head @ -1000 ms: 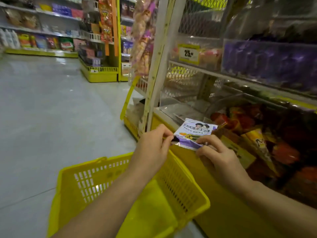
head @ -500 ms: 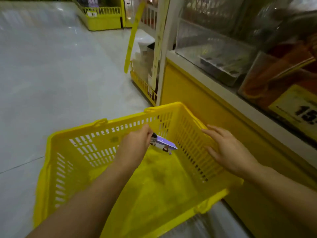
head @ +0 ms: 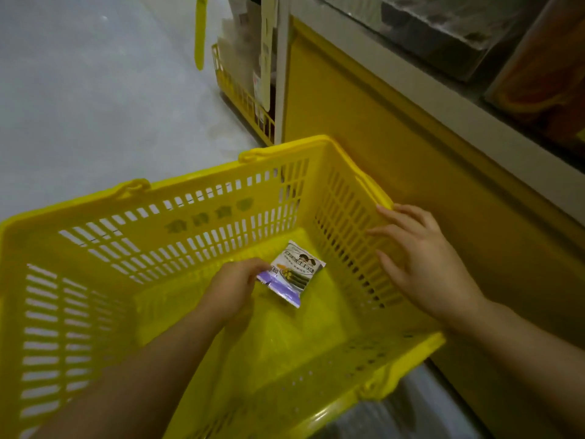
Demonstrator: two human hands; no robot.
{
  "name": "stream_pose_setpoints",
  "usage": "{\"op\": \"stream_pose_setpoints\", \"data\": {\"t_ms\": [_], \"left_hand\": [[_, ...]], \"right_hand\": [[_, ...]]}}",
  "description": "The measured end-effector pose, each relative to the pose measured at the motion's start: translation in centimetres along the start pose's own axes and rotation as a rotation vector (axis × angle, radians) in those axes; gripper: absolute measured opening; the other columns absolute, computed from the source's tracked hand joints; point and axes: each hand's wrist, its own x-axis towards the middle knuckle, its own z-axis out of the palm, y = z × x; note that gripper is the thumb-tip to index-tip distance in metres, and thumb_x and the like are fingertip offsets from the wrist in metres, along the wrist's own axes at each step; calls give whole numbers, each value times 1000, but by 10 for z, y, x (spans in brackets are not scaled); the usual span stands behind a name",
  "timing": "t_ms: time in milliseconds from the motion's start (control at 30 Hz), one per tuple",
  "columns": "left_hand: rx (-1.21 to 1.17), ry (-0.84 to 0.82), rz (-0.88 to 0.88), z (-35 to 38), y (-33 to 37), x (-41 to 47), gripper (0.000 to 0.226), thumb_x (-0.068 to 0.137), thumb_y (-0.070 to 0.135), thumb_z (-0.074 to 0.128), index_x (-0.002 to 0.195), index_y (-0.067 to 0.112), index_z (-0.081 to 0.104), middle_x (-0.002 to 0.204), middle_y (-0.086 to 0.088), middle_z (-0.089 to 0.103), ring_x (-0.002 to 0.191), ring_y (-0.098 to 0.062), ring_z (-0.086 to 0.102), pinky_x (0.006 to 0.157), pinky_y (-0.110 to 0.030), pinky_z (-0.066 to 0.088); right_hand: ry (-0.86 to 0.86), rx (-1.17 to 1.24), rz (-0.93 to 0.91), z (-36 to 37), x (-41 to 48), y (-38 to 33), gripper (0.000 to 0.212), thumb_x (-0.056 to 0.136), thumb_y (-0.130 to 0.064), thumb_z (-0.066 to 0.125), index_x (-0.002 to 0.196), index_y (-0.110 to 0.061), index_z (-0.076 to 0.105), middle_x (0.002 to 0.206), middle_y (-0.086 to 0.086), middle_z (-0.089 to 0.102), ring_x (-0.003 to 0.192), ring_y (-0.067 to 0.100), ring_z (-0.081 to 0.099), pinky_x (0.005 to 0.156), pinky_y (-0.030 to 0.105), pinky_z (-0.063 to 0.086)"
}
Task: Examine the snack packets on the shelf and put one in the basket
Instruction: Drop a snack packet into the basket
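packet [head: 291,274] pinched by left hand [head: 232,289] reaching down into basket [head: 190,182] (right hand [head: 427,264] splayed, grip empty).

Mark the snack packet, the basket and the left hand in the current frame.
snack packet [head: 294,272]: head view, middle of its printed front.
basket [head: 202,223]: head view, solid band of the far wall.
left hand [head: 232,289]: head view, back of the hand.

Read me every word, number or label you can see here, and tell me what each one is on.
Nothing can be quoted as it reads.
On the snack packet: lines of print on its white face, too blurred to read.
On the basket: four raised characters moulded into its far wall, not legible.
On the pale hanging strip: no text can be made out.
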Motion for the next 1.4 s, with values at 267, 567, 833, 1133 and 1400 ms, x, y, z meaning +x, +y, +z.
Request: {"op": "stream_pose_setpoints", "data": {"t_ms": [267, 567, 833, 1133, 1400], "left_hand": [[306, -255, -5, -20, 35, -11, 34, 95, 21, 59, 129, 20, 59, 138, -4, 55, 125, -20, 52, 103, -33, 41], [126, 259, 543, -124, 257, -78, 28, 100, 35, 44, 77, 20, 52, 75, -4, 63, 76, -28, 60, 67, -45, 46], [-19, 469, 993, -173, 428, -172, 38, 83, -5, 50, 111, 17, 63, 110, 1, 60, 101, -20, 61, 89, -40, 49], [109, 660, 1373, -173, 597, -235, 27, 81, 7, 52, 103, 12, 67, 100, -3, 66, 92, -26, 62, 87, -37, 43], [323, 703, 1485, -151, 700, -222, 28, 81, 14, 55, 107, 16, 66, 104, -3, 64, 98, -27, 58, 95, -37, 36]], "right_hand": [[-105, 5, 34, -25, -1, -8, 35, 90, -25, 63, 125, -23, 60, 150, -2, 40, 142, 17, 30, 113, 30, 23], [24, 10, 37, -190, -48, -63, 28, 89, -25, 64, 117, -23, 66, 112, -9, 69, 91, 4, 64, 85, 22, 48], [287, -118, 38, -367, -147, -95, 19, 90, -29, 63, 108, -28, 69, 92, -14, 71, 76, -6, 60, 70, 11, 46], [508, -413, 186, -527, -241, -77, 17, 87, -31, 63, 100, -28, 73, 89, -7, 73, 84, 17, 68, 76, 36, 54], [328, -672, 345, -616, -256, -24, 17, 85, -28, 61, 96, -30, 74, 87, -11, 72, 72, 10, 62, 65, 17, 49]]}}
